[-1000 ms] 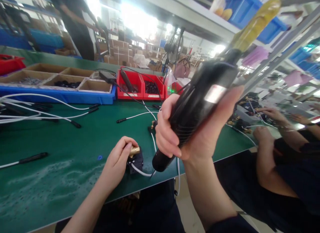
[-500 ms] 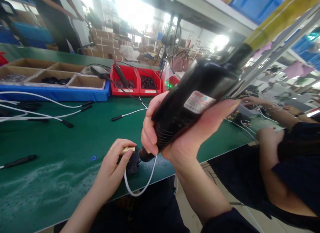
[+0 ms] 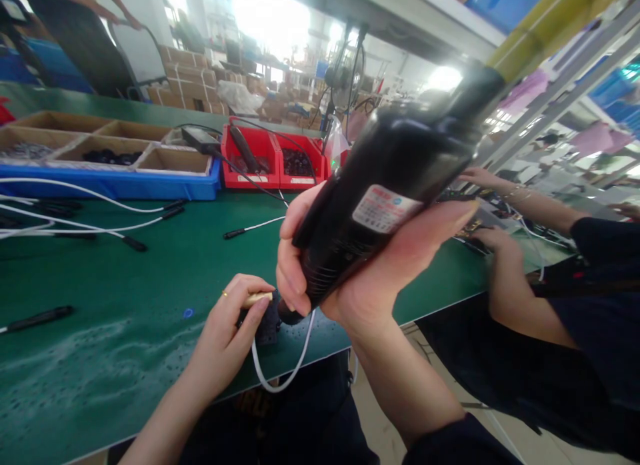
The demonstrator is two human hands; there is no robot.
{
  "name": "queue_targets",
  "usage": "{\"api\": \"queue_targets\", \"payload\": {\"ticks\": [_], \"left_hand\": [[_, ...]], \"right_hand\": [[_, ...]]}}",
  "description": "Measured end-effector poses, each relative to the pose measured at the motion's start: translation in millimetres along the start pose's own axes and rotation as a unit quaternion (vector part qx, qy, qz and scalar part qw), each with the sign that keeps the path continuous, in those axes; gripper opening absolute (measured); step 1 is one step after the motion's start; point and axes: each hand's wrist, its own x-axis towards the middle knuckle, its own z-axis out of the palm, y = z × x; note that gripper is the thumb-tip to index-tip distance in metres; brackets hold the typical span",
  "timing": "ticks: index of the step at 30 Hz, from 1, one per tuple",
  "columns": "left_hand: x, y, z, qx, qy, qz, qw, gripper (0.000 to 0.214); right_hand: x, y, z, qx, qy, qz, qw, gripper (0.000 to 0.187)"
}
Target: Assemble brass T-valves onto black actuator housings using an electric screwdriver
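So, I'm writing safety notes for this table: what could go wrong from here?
The power tool in the right hand has its nose close beside the black block; a slip might catch the nearby left hand.
The left hand pinches the brass piece at the block; if that grip loosens, the block may twist.
The white cable loops past the near edge of the table, so it could snag.
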Motion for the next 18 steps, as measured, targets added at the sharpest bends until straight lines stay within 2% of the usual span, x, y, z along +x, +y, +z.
{"api": "queue_targets", "payload": {"ticks": [3,5,7,11,14,16,18], "left_hand": [[1,2,-0.5,-0.008,-0.005,0.008,1.000,0.024],[2,3,-0.6,-0.017,-0.014,0.006,1.000,0.027],[2,4,-0.6,-0.022,-0.021,-0.001,1.000,0.031],[2,3,-0.3,-0.027,-0.022,-0.011,0.999,0.039],[2,4,0.3,-0.026,-0.012,-0.007,1.000,0.042],[2,4,0.7,-0.024,-0.007,-0.002,1.000,0.038],[2,5,0.9,-0.023,-0.010,-0.002,1.000,0.034]], "right_hand": [[3,6,0,-0.007,-0.035,-0.002,0.999,0.068],[4,9,0,0.006,-0.077,-0.035,0.996,0.068],[4,10,0,0.010,-0.087,-0.046,0.995,0.066],[1,6,3,-0.008,-0.057,0.002,0.998,0.062],[-1,8,7,0.010,-0.032,-0.023,0.999,0.060],[-2,12,9,0.012,0.009,-0.044,0.999,0.057],[-1,16,9,0.014,0.043,-0.038,0.998,0.054]]}}
